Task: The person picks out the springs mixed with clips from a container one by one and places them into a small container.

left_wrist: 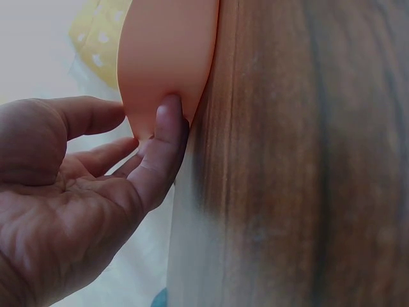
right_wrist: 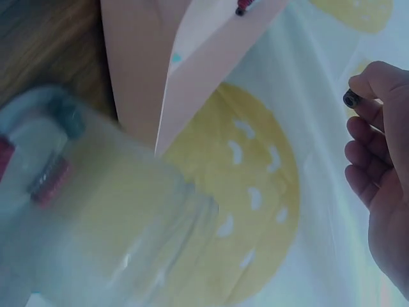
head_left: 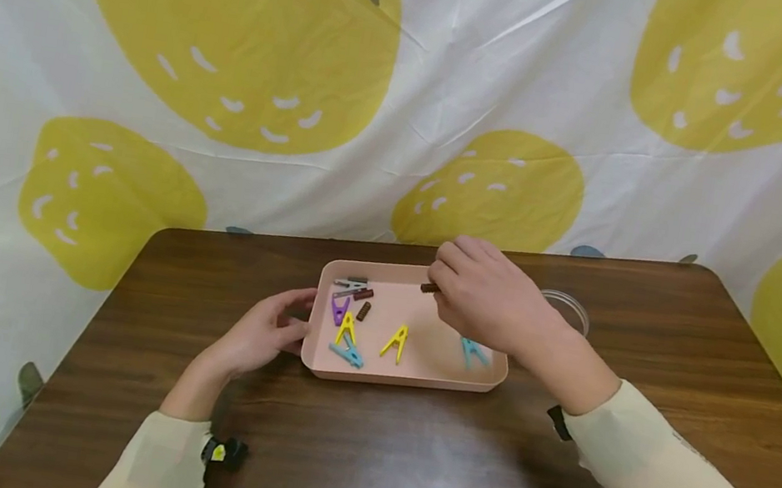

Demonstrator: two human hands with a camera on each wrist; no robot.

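Two hands: both busy at pink tray (head_left: 416,379).
right hand (head_left: 492,301): fingertips pinch small brown cylinder (head_left: 428,288); lift it straight, keep pinch firm.
left hand (head_left: 264,335): relaxed fingers touch tray's left rim; brace it.
clothespins (head_left: 370,334): loose in tray; avoid snagging.

Left hand (head_left: 264,335): forearm angled in from lower left, palm turned right, fingers relaxed and nearly straight, thumb tip (left_wrist: 167,118) pressed flat against what it touches. Right hand (head_left: 484,300): arm reaching in from lower right, wrist raised, fingers curled downward, fingertips (right_wrist: 361,96) pinched together. Both sleeves cream-coloured.
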